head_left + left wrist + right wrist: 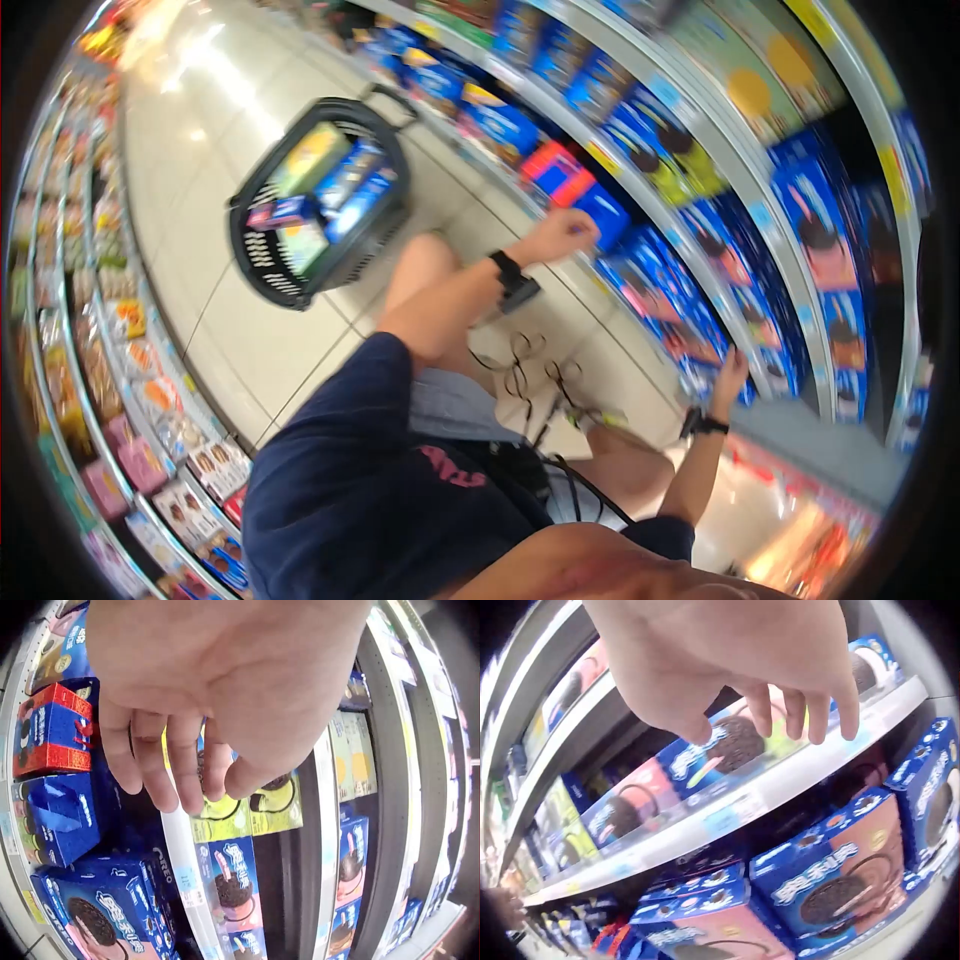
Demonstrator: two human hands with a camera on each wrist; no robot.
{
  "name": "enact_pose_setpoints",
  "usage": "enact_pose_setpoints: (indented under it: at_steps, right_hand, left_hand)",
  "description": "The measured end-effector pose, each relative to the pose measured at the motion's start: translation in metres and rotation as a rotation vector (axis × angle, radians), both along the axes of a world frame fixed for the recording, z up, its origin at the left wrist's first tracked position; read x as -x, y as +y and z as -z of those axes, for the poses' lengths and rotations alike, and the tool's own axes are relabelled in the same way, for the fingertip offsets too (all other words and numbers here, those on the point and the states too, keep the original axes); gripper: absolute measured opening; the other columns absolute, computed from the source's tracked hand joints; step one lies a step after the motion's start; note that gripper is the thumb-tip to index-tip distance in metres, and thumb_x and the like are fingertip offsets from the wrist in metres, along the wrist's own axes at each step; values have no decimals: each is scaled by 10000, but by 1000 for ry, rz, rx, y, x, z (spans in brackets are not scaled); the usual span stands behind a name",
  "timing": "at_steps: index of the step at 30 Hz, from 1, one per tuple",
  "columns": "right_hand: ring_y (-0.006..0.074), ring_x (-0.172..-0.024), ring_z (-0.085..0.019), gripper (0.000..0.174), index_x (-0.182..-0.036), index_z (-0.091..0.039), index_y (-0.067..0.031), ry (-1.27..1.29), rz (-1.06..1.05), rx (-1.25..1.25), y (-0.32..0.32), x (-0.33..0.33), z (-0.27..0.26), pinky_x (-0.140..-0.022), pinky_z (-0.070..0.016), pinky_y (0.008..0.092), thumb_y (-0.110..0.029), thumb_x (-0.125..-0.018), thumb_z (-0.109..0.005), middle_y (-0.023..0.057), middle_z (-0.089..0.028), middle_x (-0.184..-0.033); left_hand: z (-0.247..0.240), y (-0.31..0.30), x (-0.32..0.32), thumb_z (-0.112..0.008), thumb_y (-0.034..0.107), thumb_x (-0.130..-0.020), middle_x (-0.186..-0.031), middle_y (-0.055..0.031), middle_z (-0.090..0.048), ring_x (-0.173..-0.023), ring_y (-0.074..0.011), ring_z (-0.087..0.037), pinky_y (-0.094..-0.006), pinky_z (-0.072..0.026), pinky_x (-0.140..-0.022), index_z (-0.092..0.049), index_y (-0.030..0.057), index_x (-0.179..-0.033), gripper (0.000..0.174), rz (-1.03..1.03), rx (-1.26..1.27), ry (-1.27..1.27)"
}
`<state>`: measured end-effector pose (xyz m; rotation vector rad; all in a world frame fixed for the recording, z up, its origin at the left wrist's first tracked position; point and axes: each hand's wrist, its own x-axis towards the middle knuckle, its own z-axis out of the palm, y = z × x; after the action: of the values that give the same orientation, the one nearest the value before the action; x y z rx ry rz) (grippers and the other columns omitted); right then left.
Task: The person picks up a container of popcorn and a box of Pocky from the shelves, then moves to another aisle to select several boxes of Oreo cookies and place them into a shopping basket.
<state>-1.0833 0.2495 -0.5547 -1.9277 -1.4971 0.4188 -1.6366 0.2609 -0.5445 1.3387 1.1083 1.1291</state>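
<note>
My left hand [560,236] is beside the lower shelf, near a red and blue box [560,172]. In the left wrist view the left hand [225,697] has loosely bent fingers with nothing in them, in front of yellow-green cookie boxes [276,804]. Blue boxes with a pink part [105,911] stand lower left. My right hand [732,380] is farther along the shelves. In the right wrist view the right hand [735,660] hangs with spread, relaxed fingers over a shelf row, by a blue cookie box [735,746]; contact cannot be told. It grips nothing visible.
A black basket [400,180] holding several packages stands on the tiled floor [235,345]. Another shelf unit with snacks [130,320] lines the far left. Metal shelf edges [795,776] run past the hands. My legs are close to the basket.
</note>
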Motion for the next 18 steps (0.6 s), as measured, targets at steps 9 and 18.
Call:
enact_pose_setpoints:
  at_steps: [9,18]
  right_hand:
    - [214,-934,-607,221,-1074,-602,17,-159,-579,285,-26,209,15,-824,-482,329,-156,-938,-581,105,-655,-1021]
    - [166,-1106,-578,467,-1206,-583,-87,552,-785,1637,-165,330,72,-984,-426,320,-477,-955,-532,82,-632,-1173]
  left_hand:
    - [-6,-11,53,-627,122,-881,-823,-26,-665,-771,-110,-624,-263,-506,-708,-647,28,-904,99,-270,33,-165]
    - [7,11,40,-648,120,-901,-872,-46,-684,-791,-107,-643,-254,-520,-725,-669,62,-939,73,-177,21,-270]
